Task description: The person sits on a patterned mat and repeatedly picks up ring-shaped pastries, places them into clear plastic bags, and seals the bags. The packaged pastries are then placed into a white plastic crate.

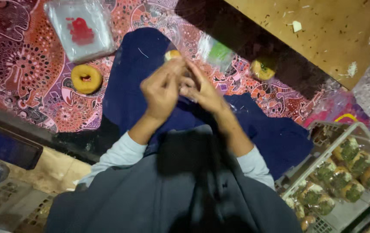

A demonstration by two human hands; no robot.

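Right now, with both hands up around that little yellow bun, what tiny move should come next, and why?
Probably ease the bun deeper into the clear wrapper. The left hand and right hand pinch close together just below it, and only its top shows above the fingertips. It is too blurred to tell how far the wrapper covers it. The wrapped buns sit in the white crate.

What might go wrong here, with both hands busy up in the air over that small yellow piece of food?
The left hand and right hand pinch a small yellow piece with clear wrap above the dark blue cloth; a loose pinch could let it drop. A bare doughnut lies unwrapped on the patterned mat, so it may pick up dirt. The crate of wrapped doughnuts sits close to the right elbow and might get bumped.
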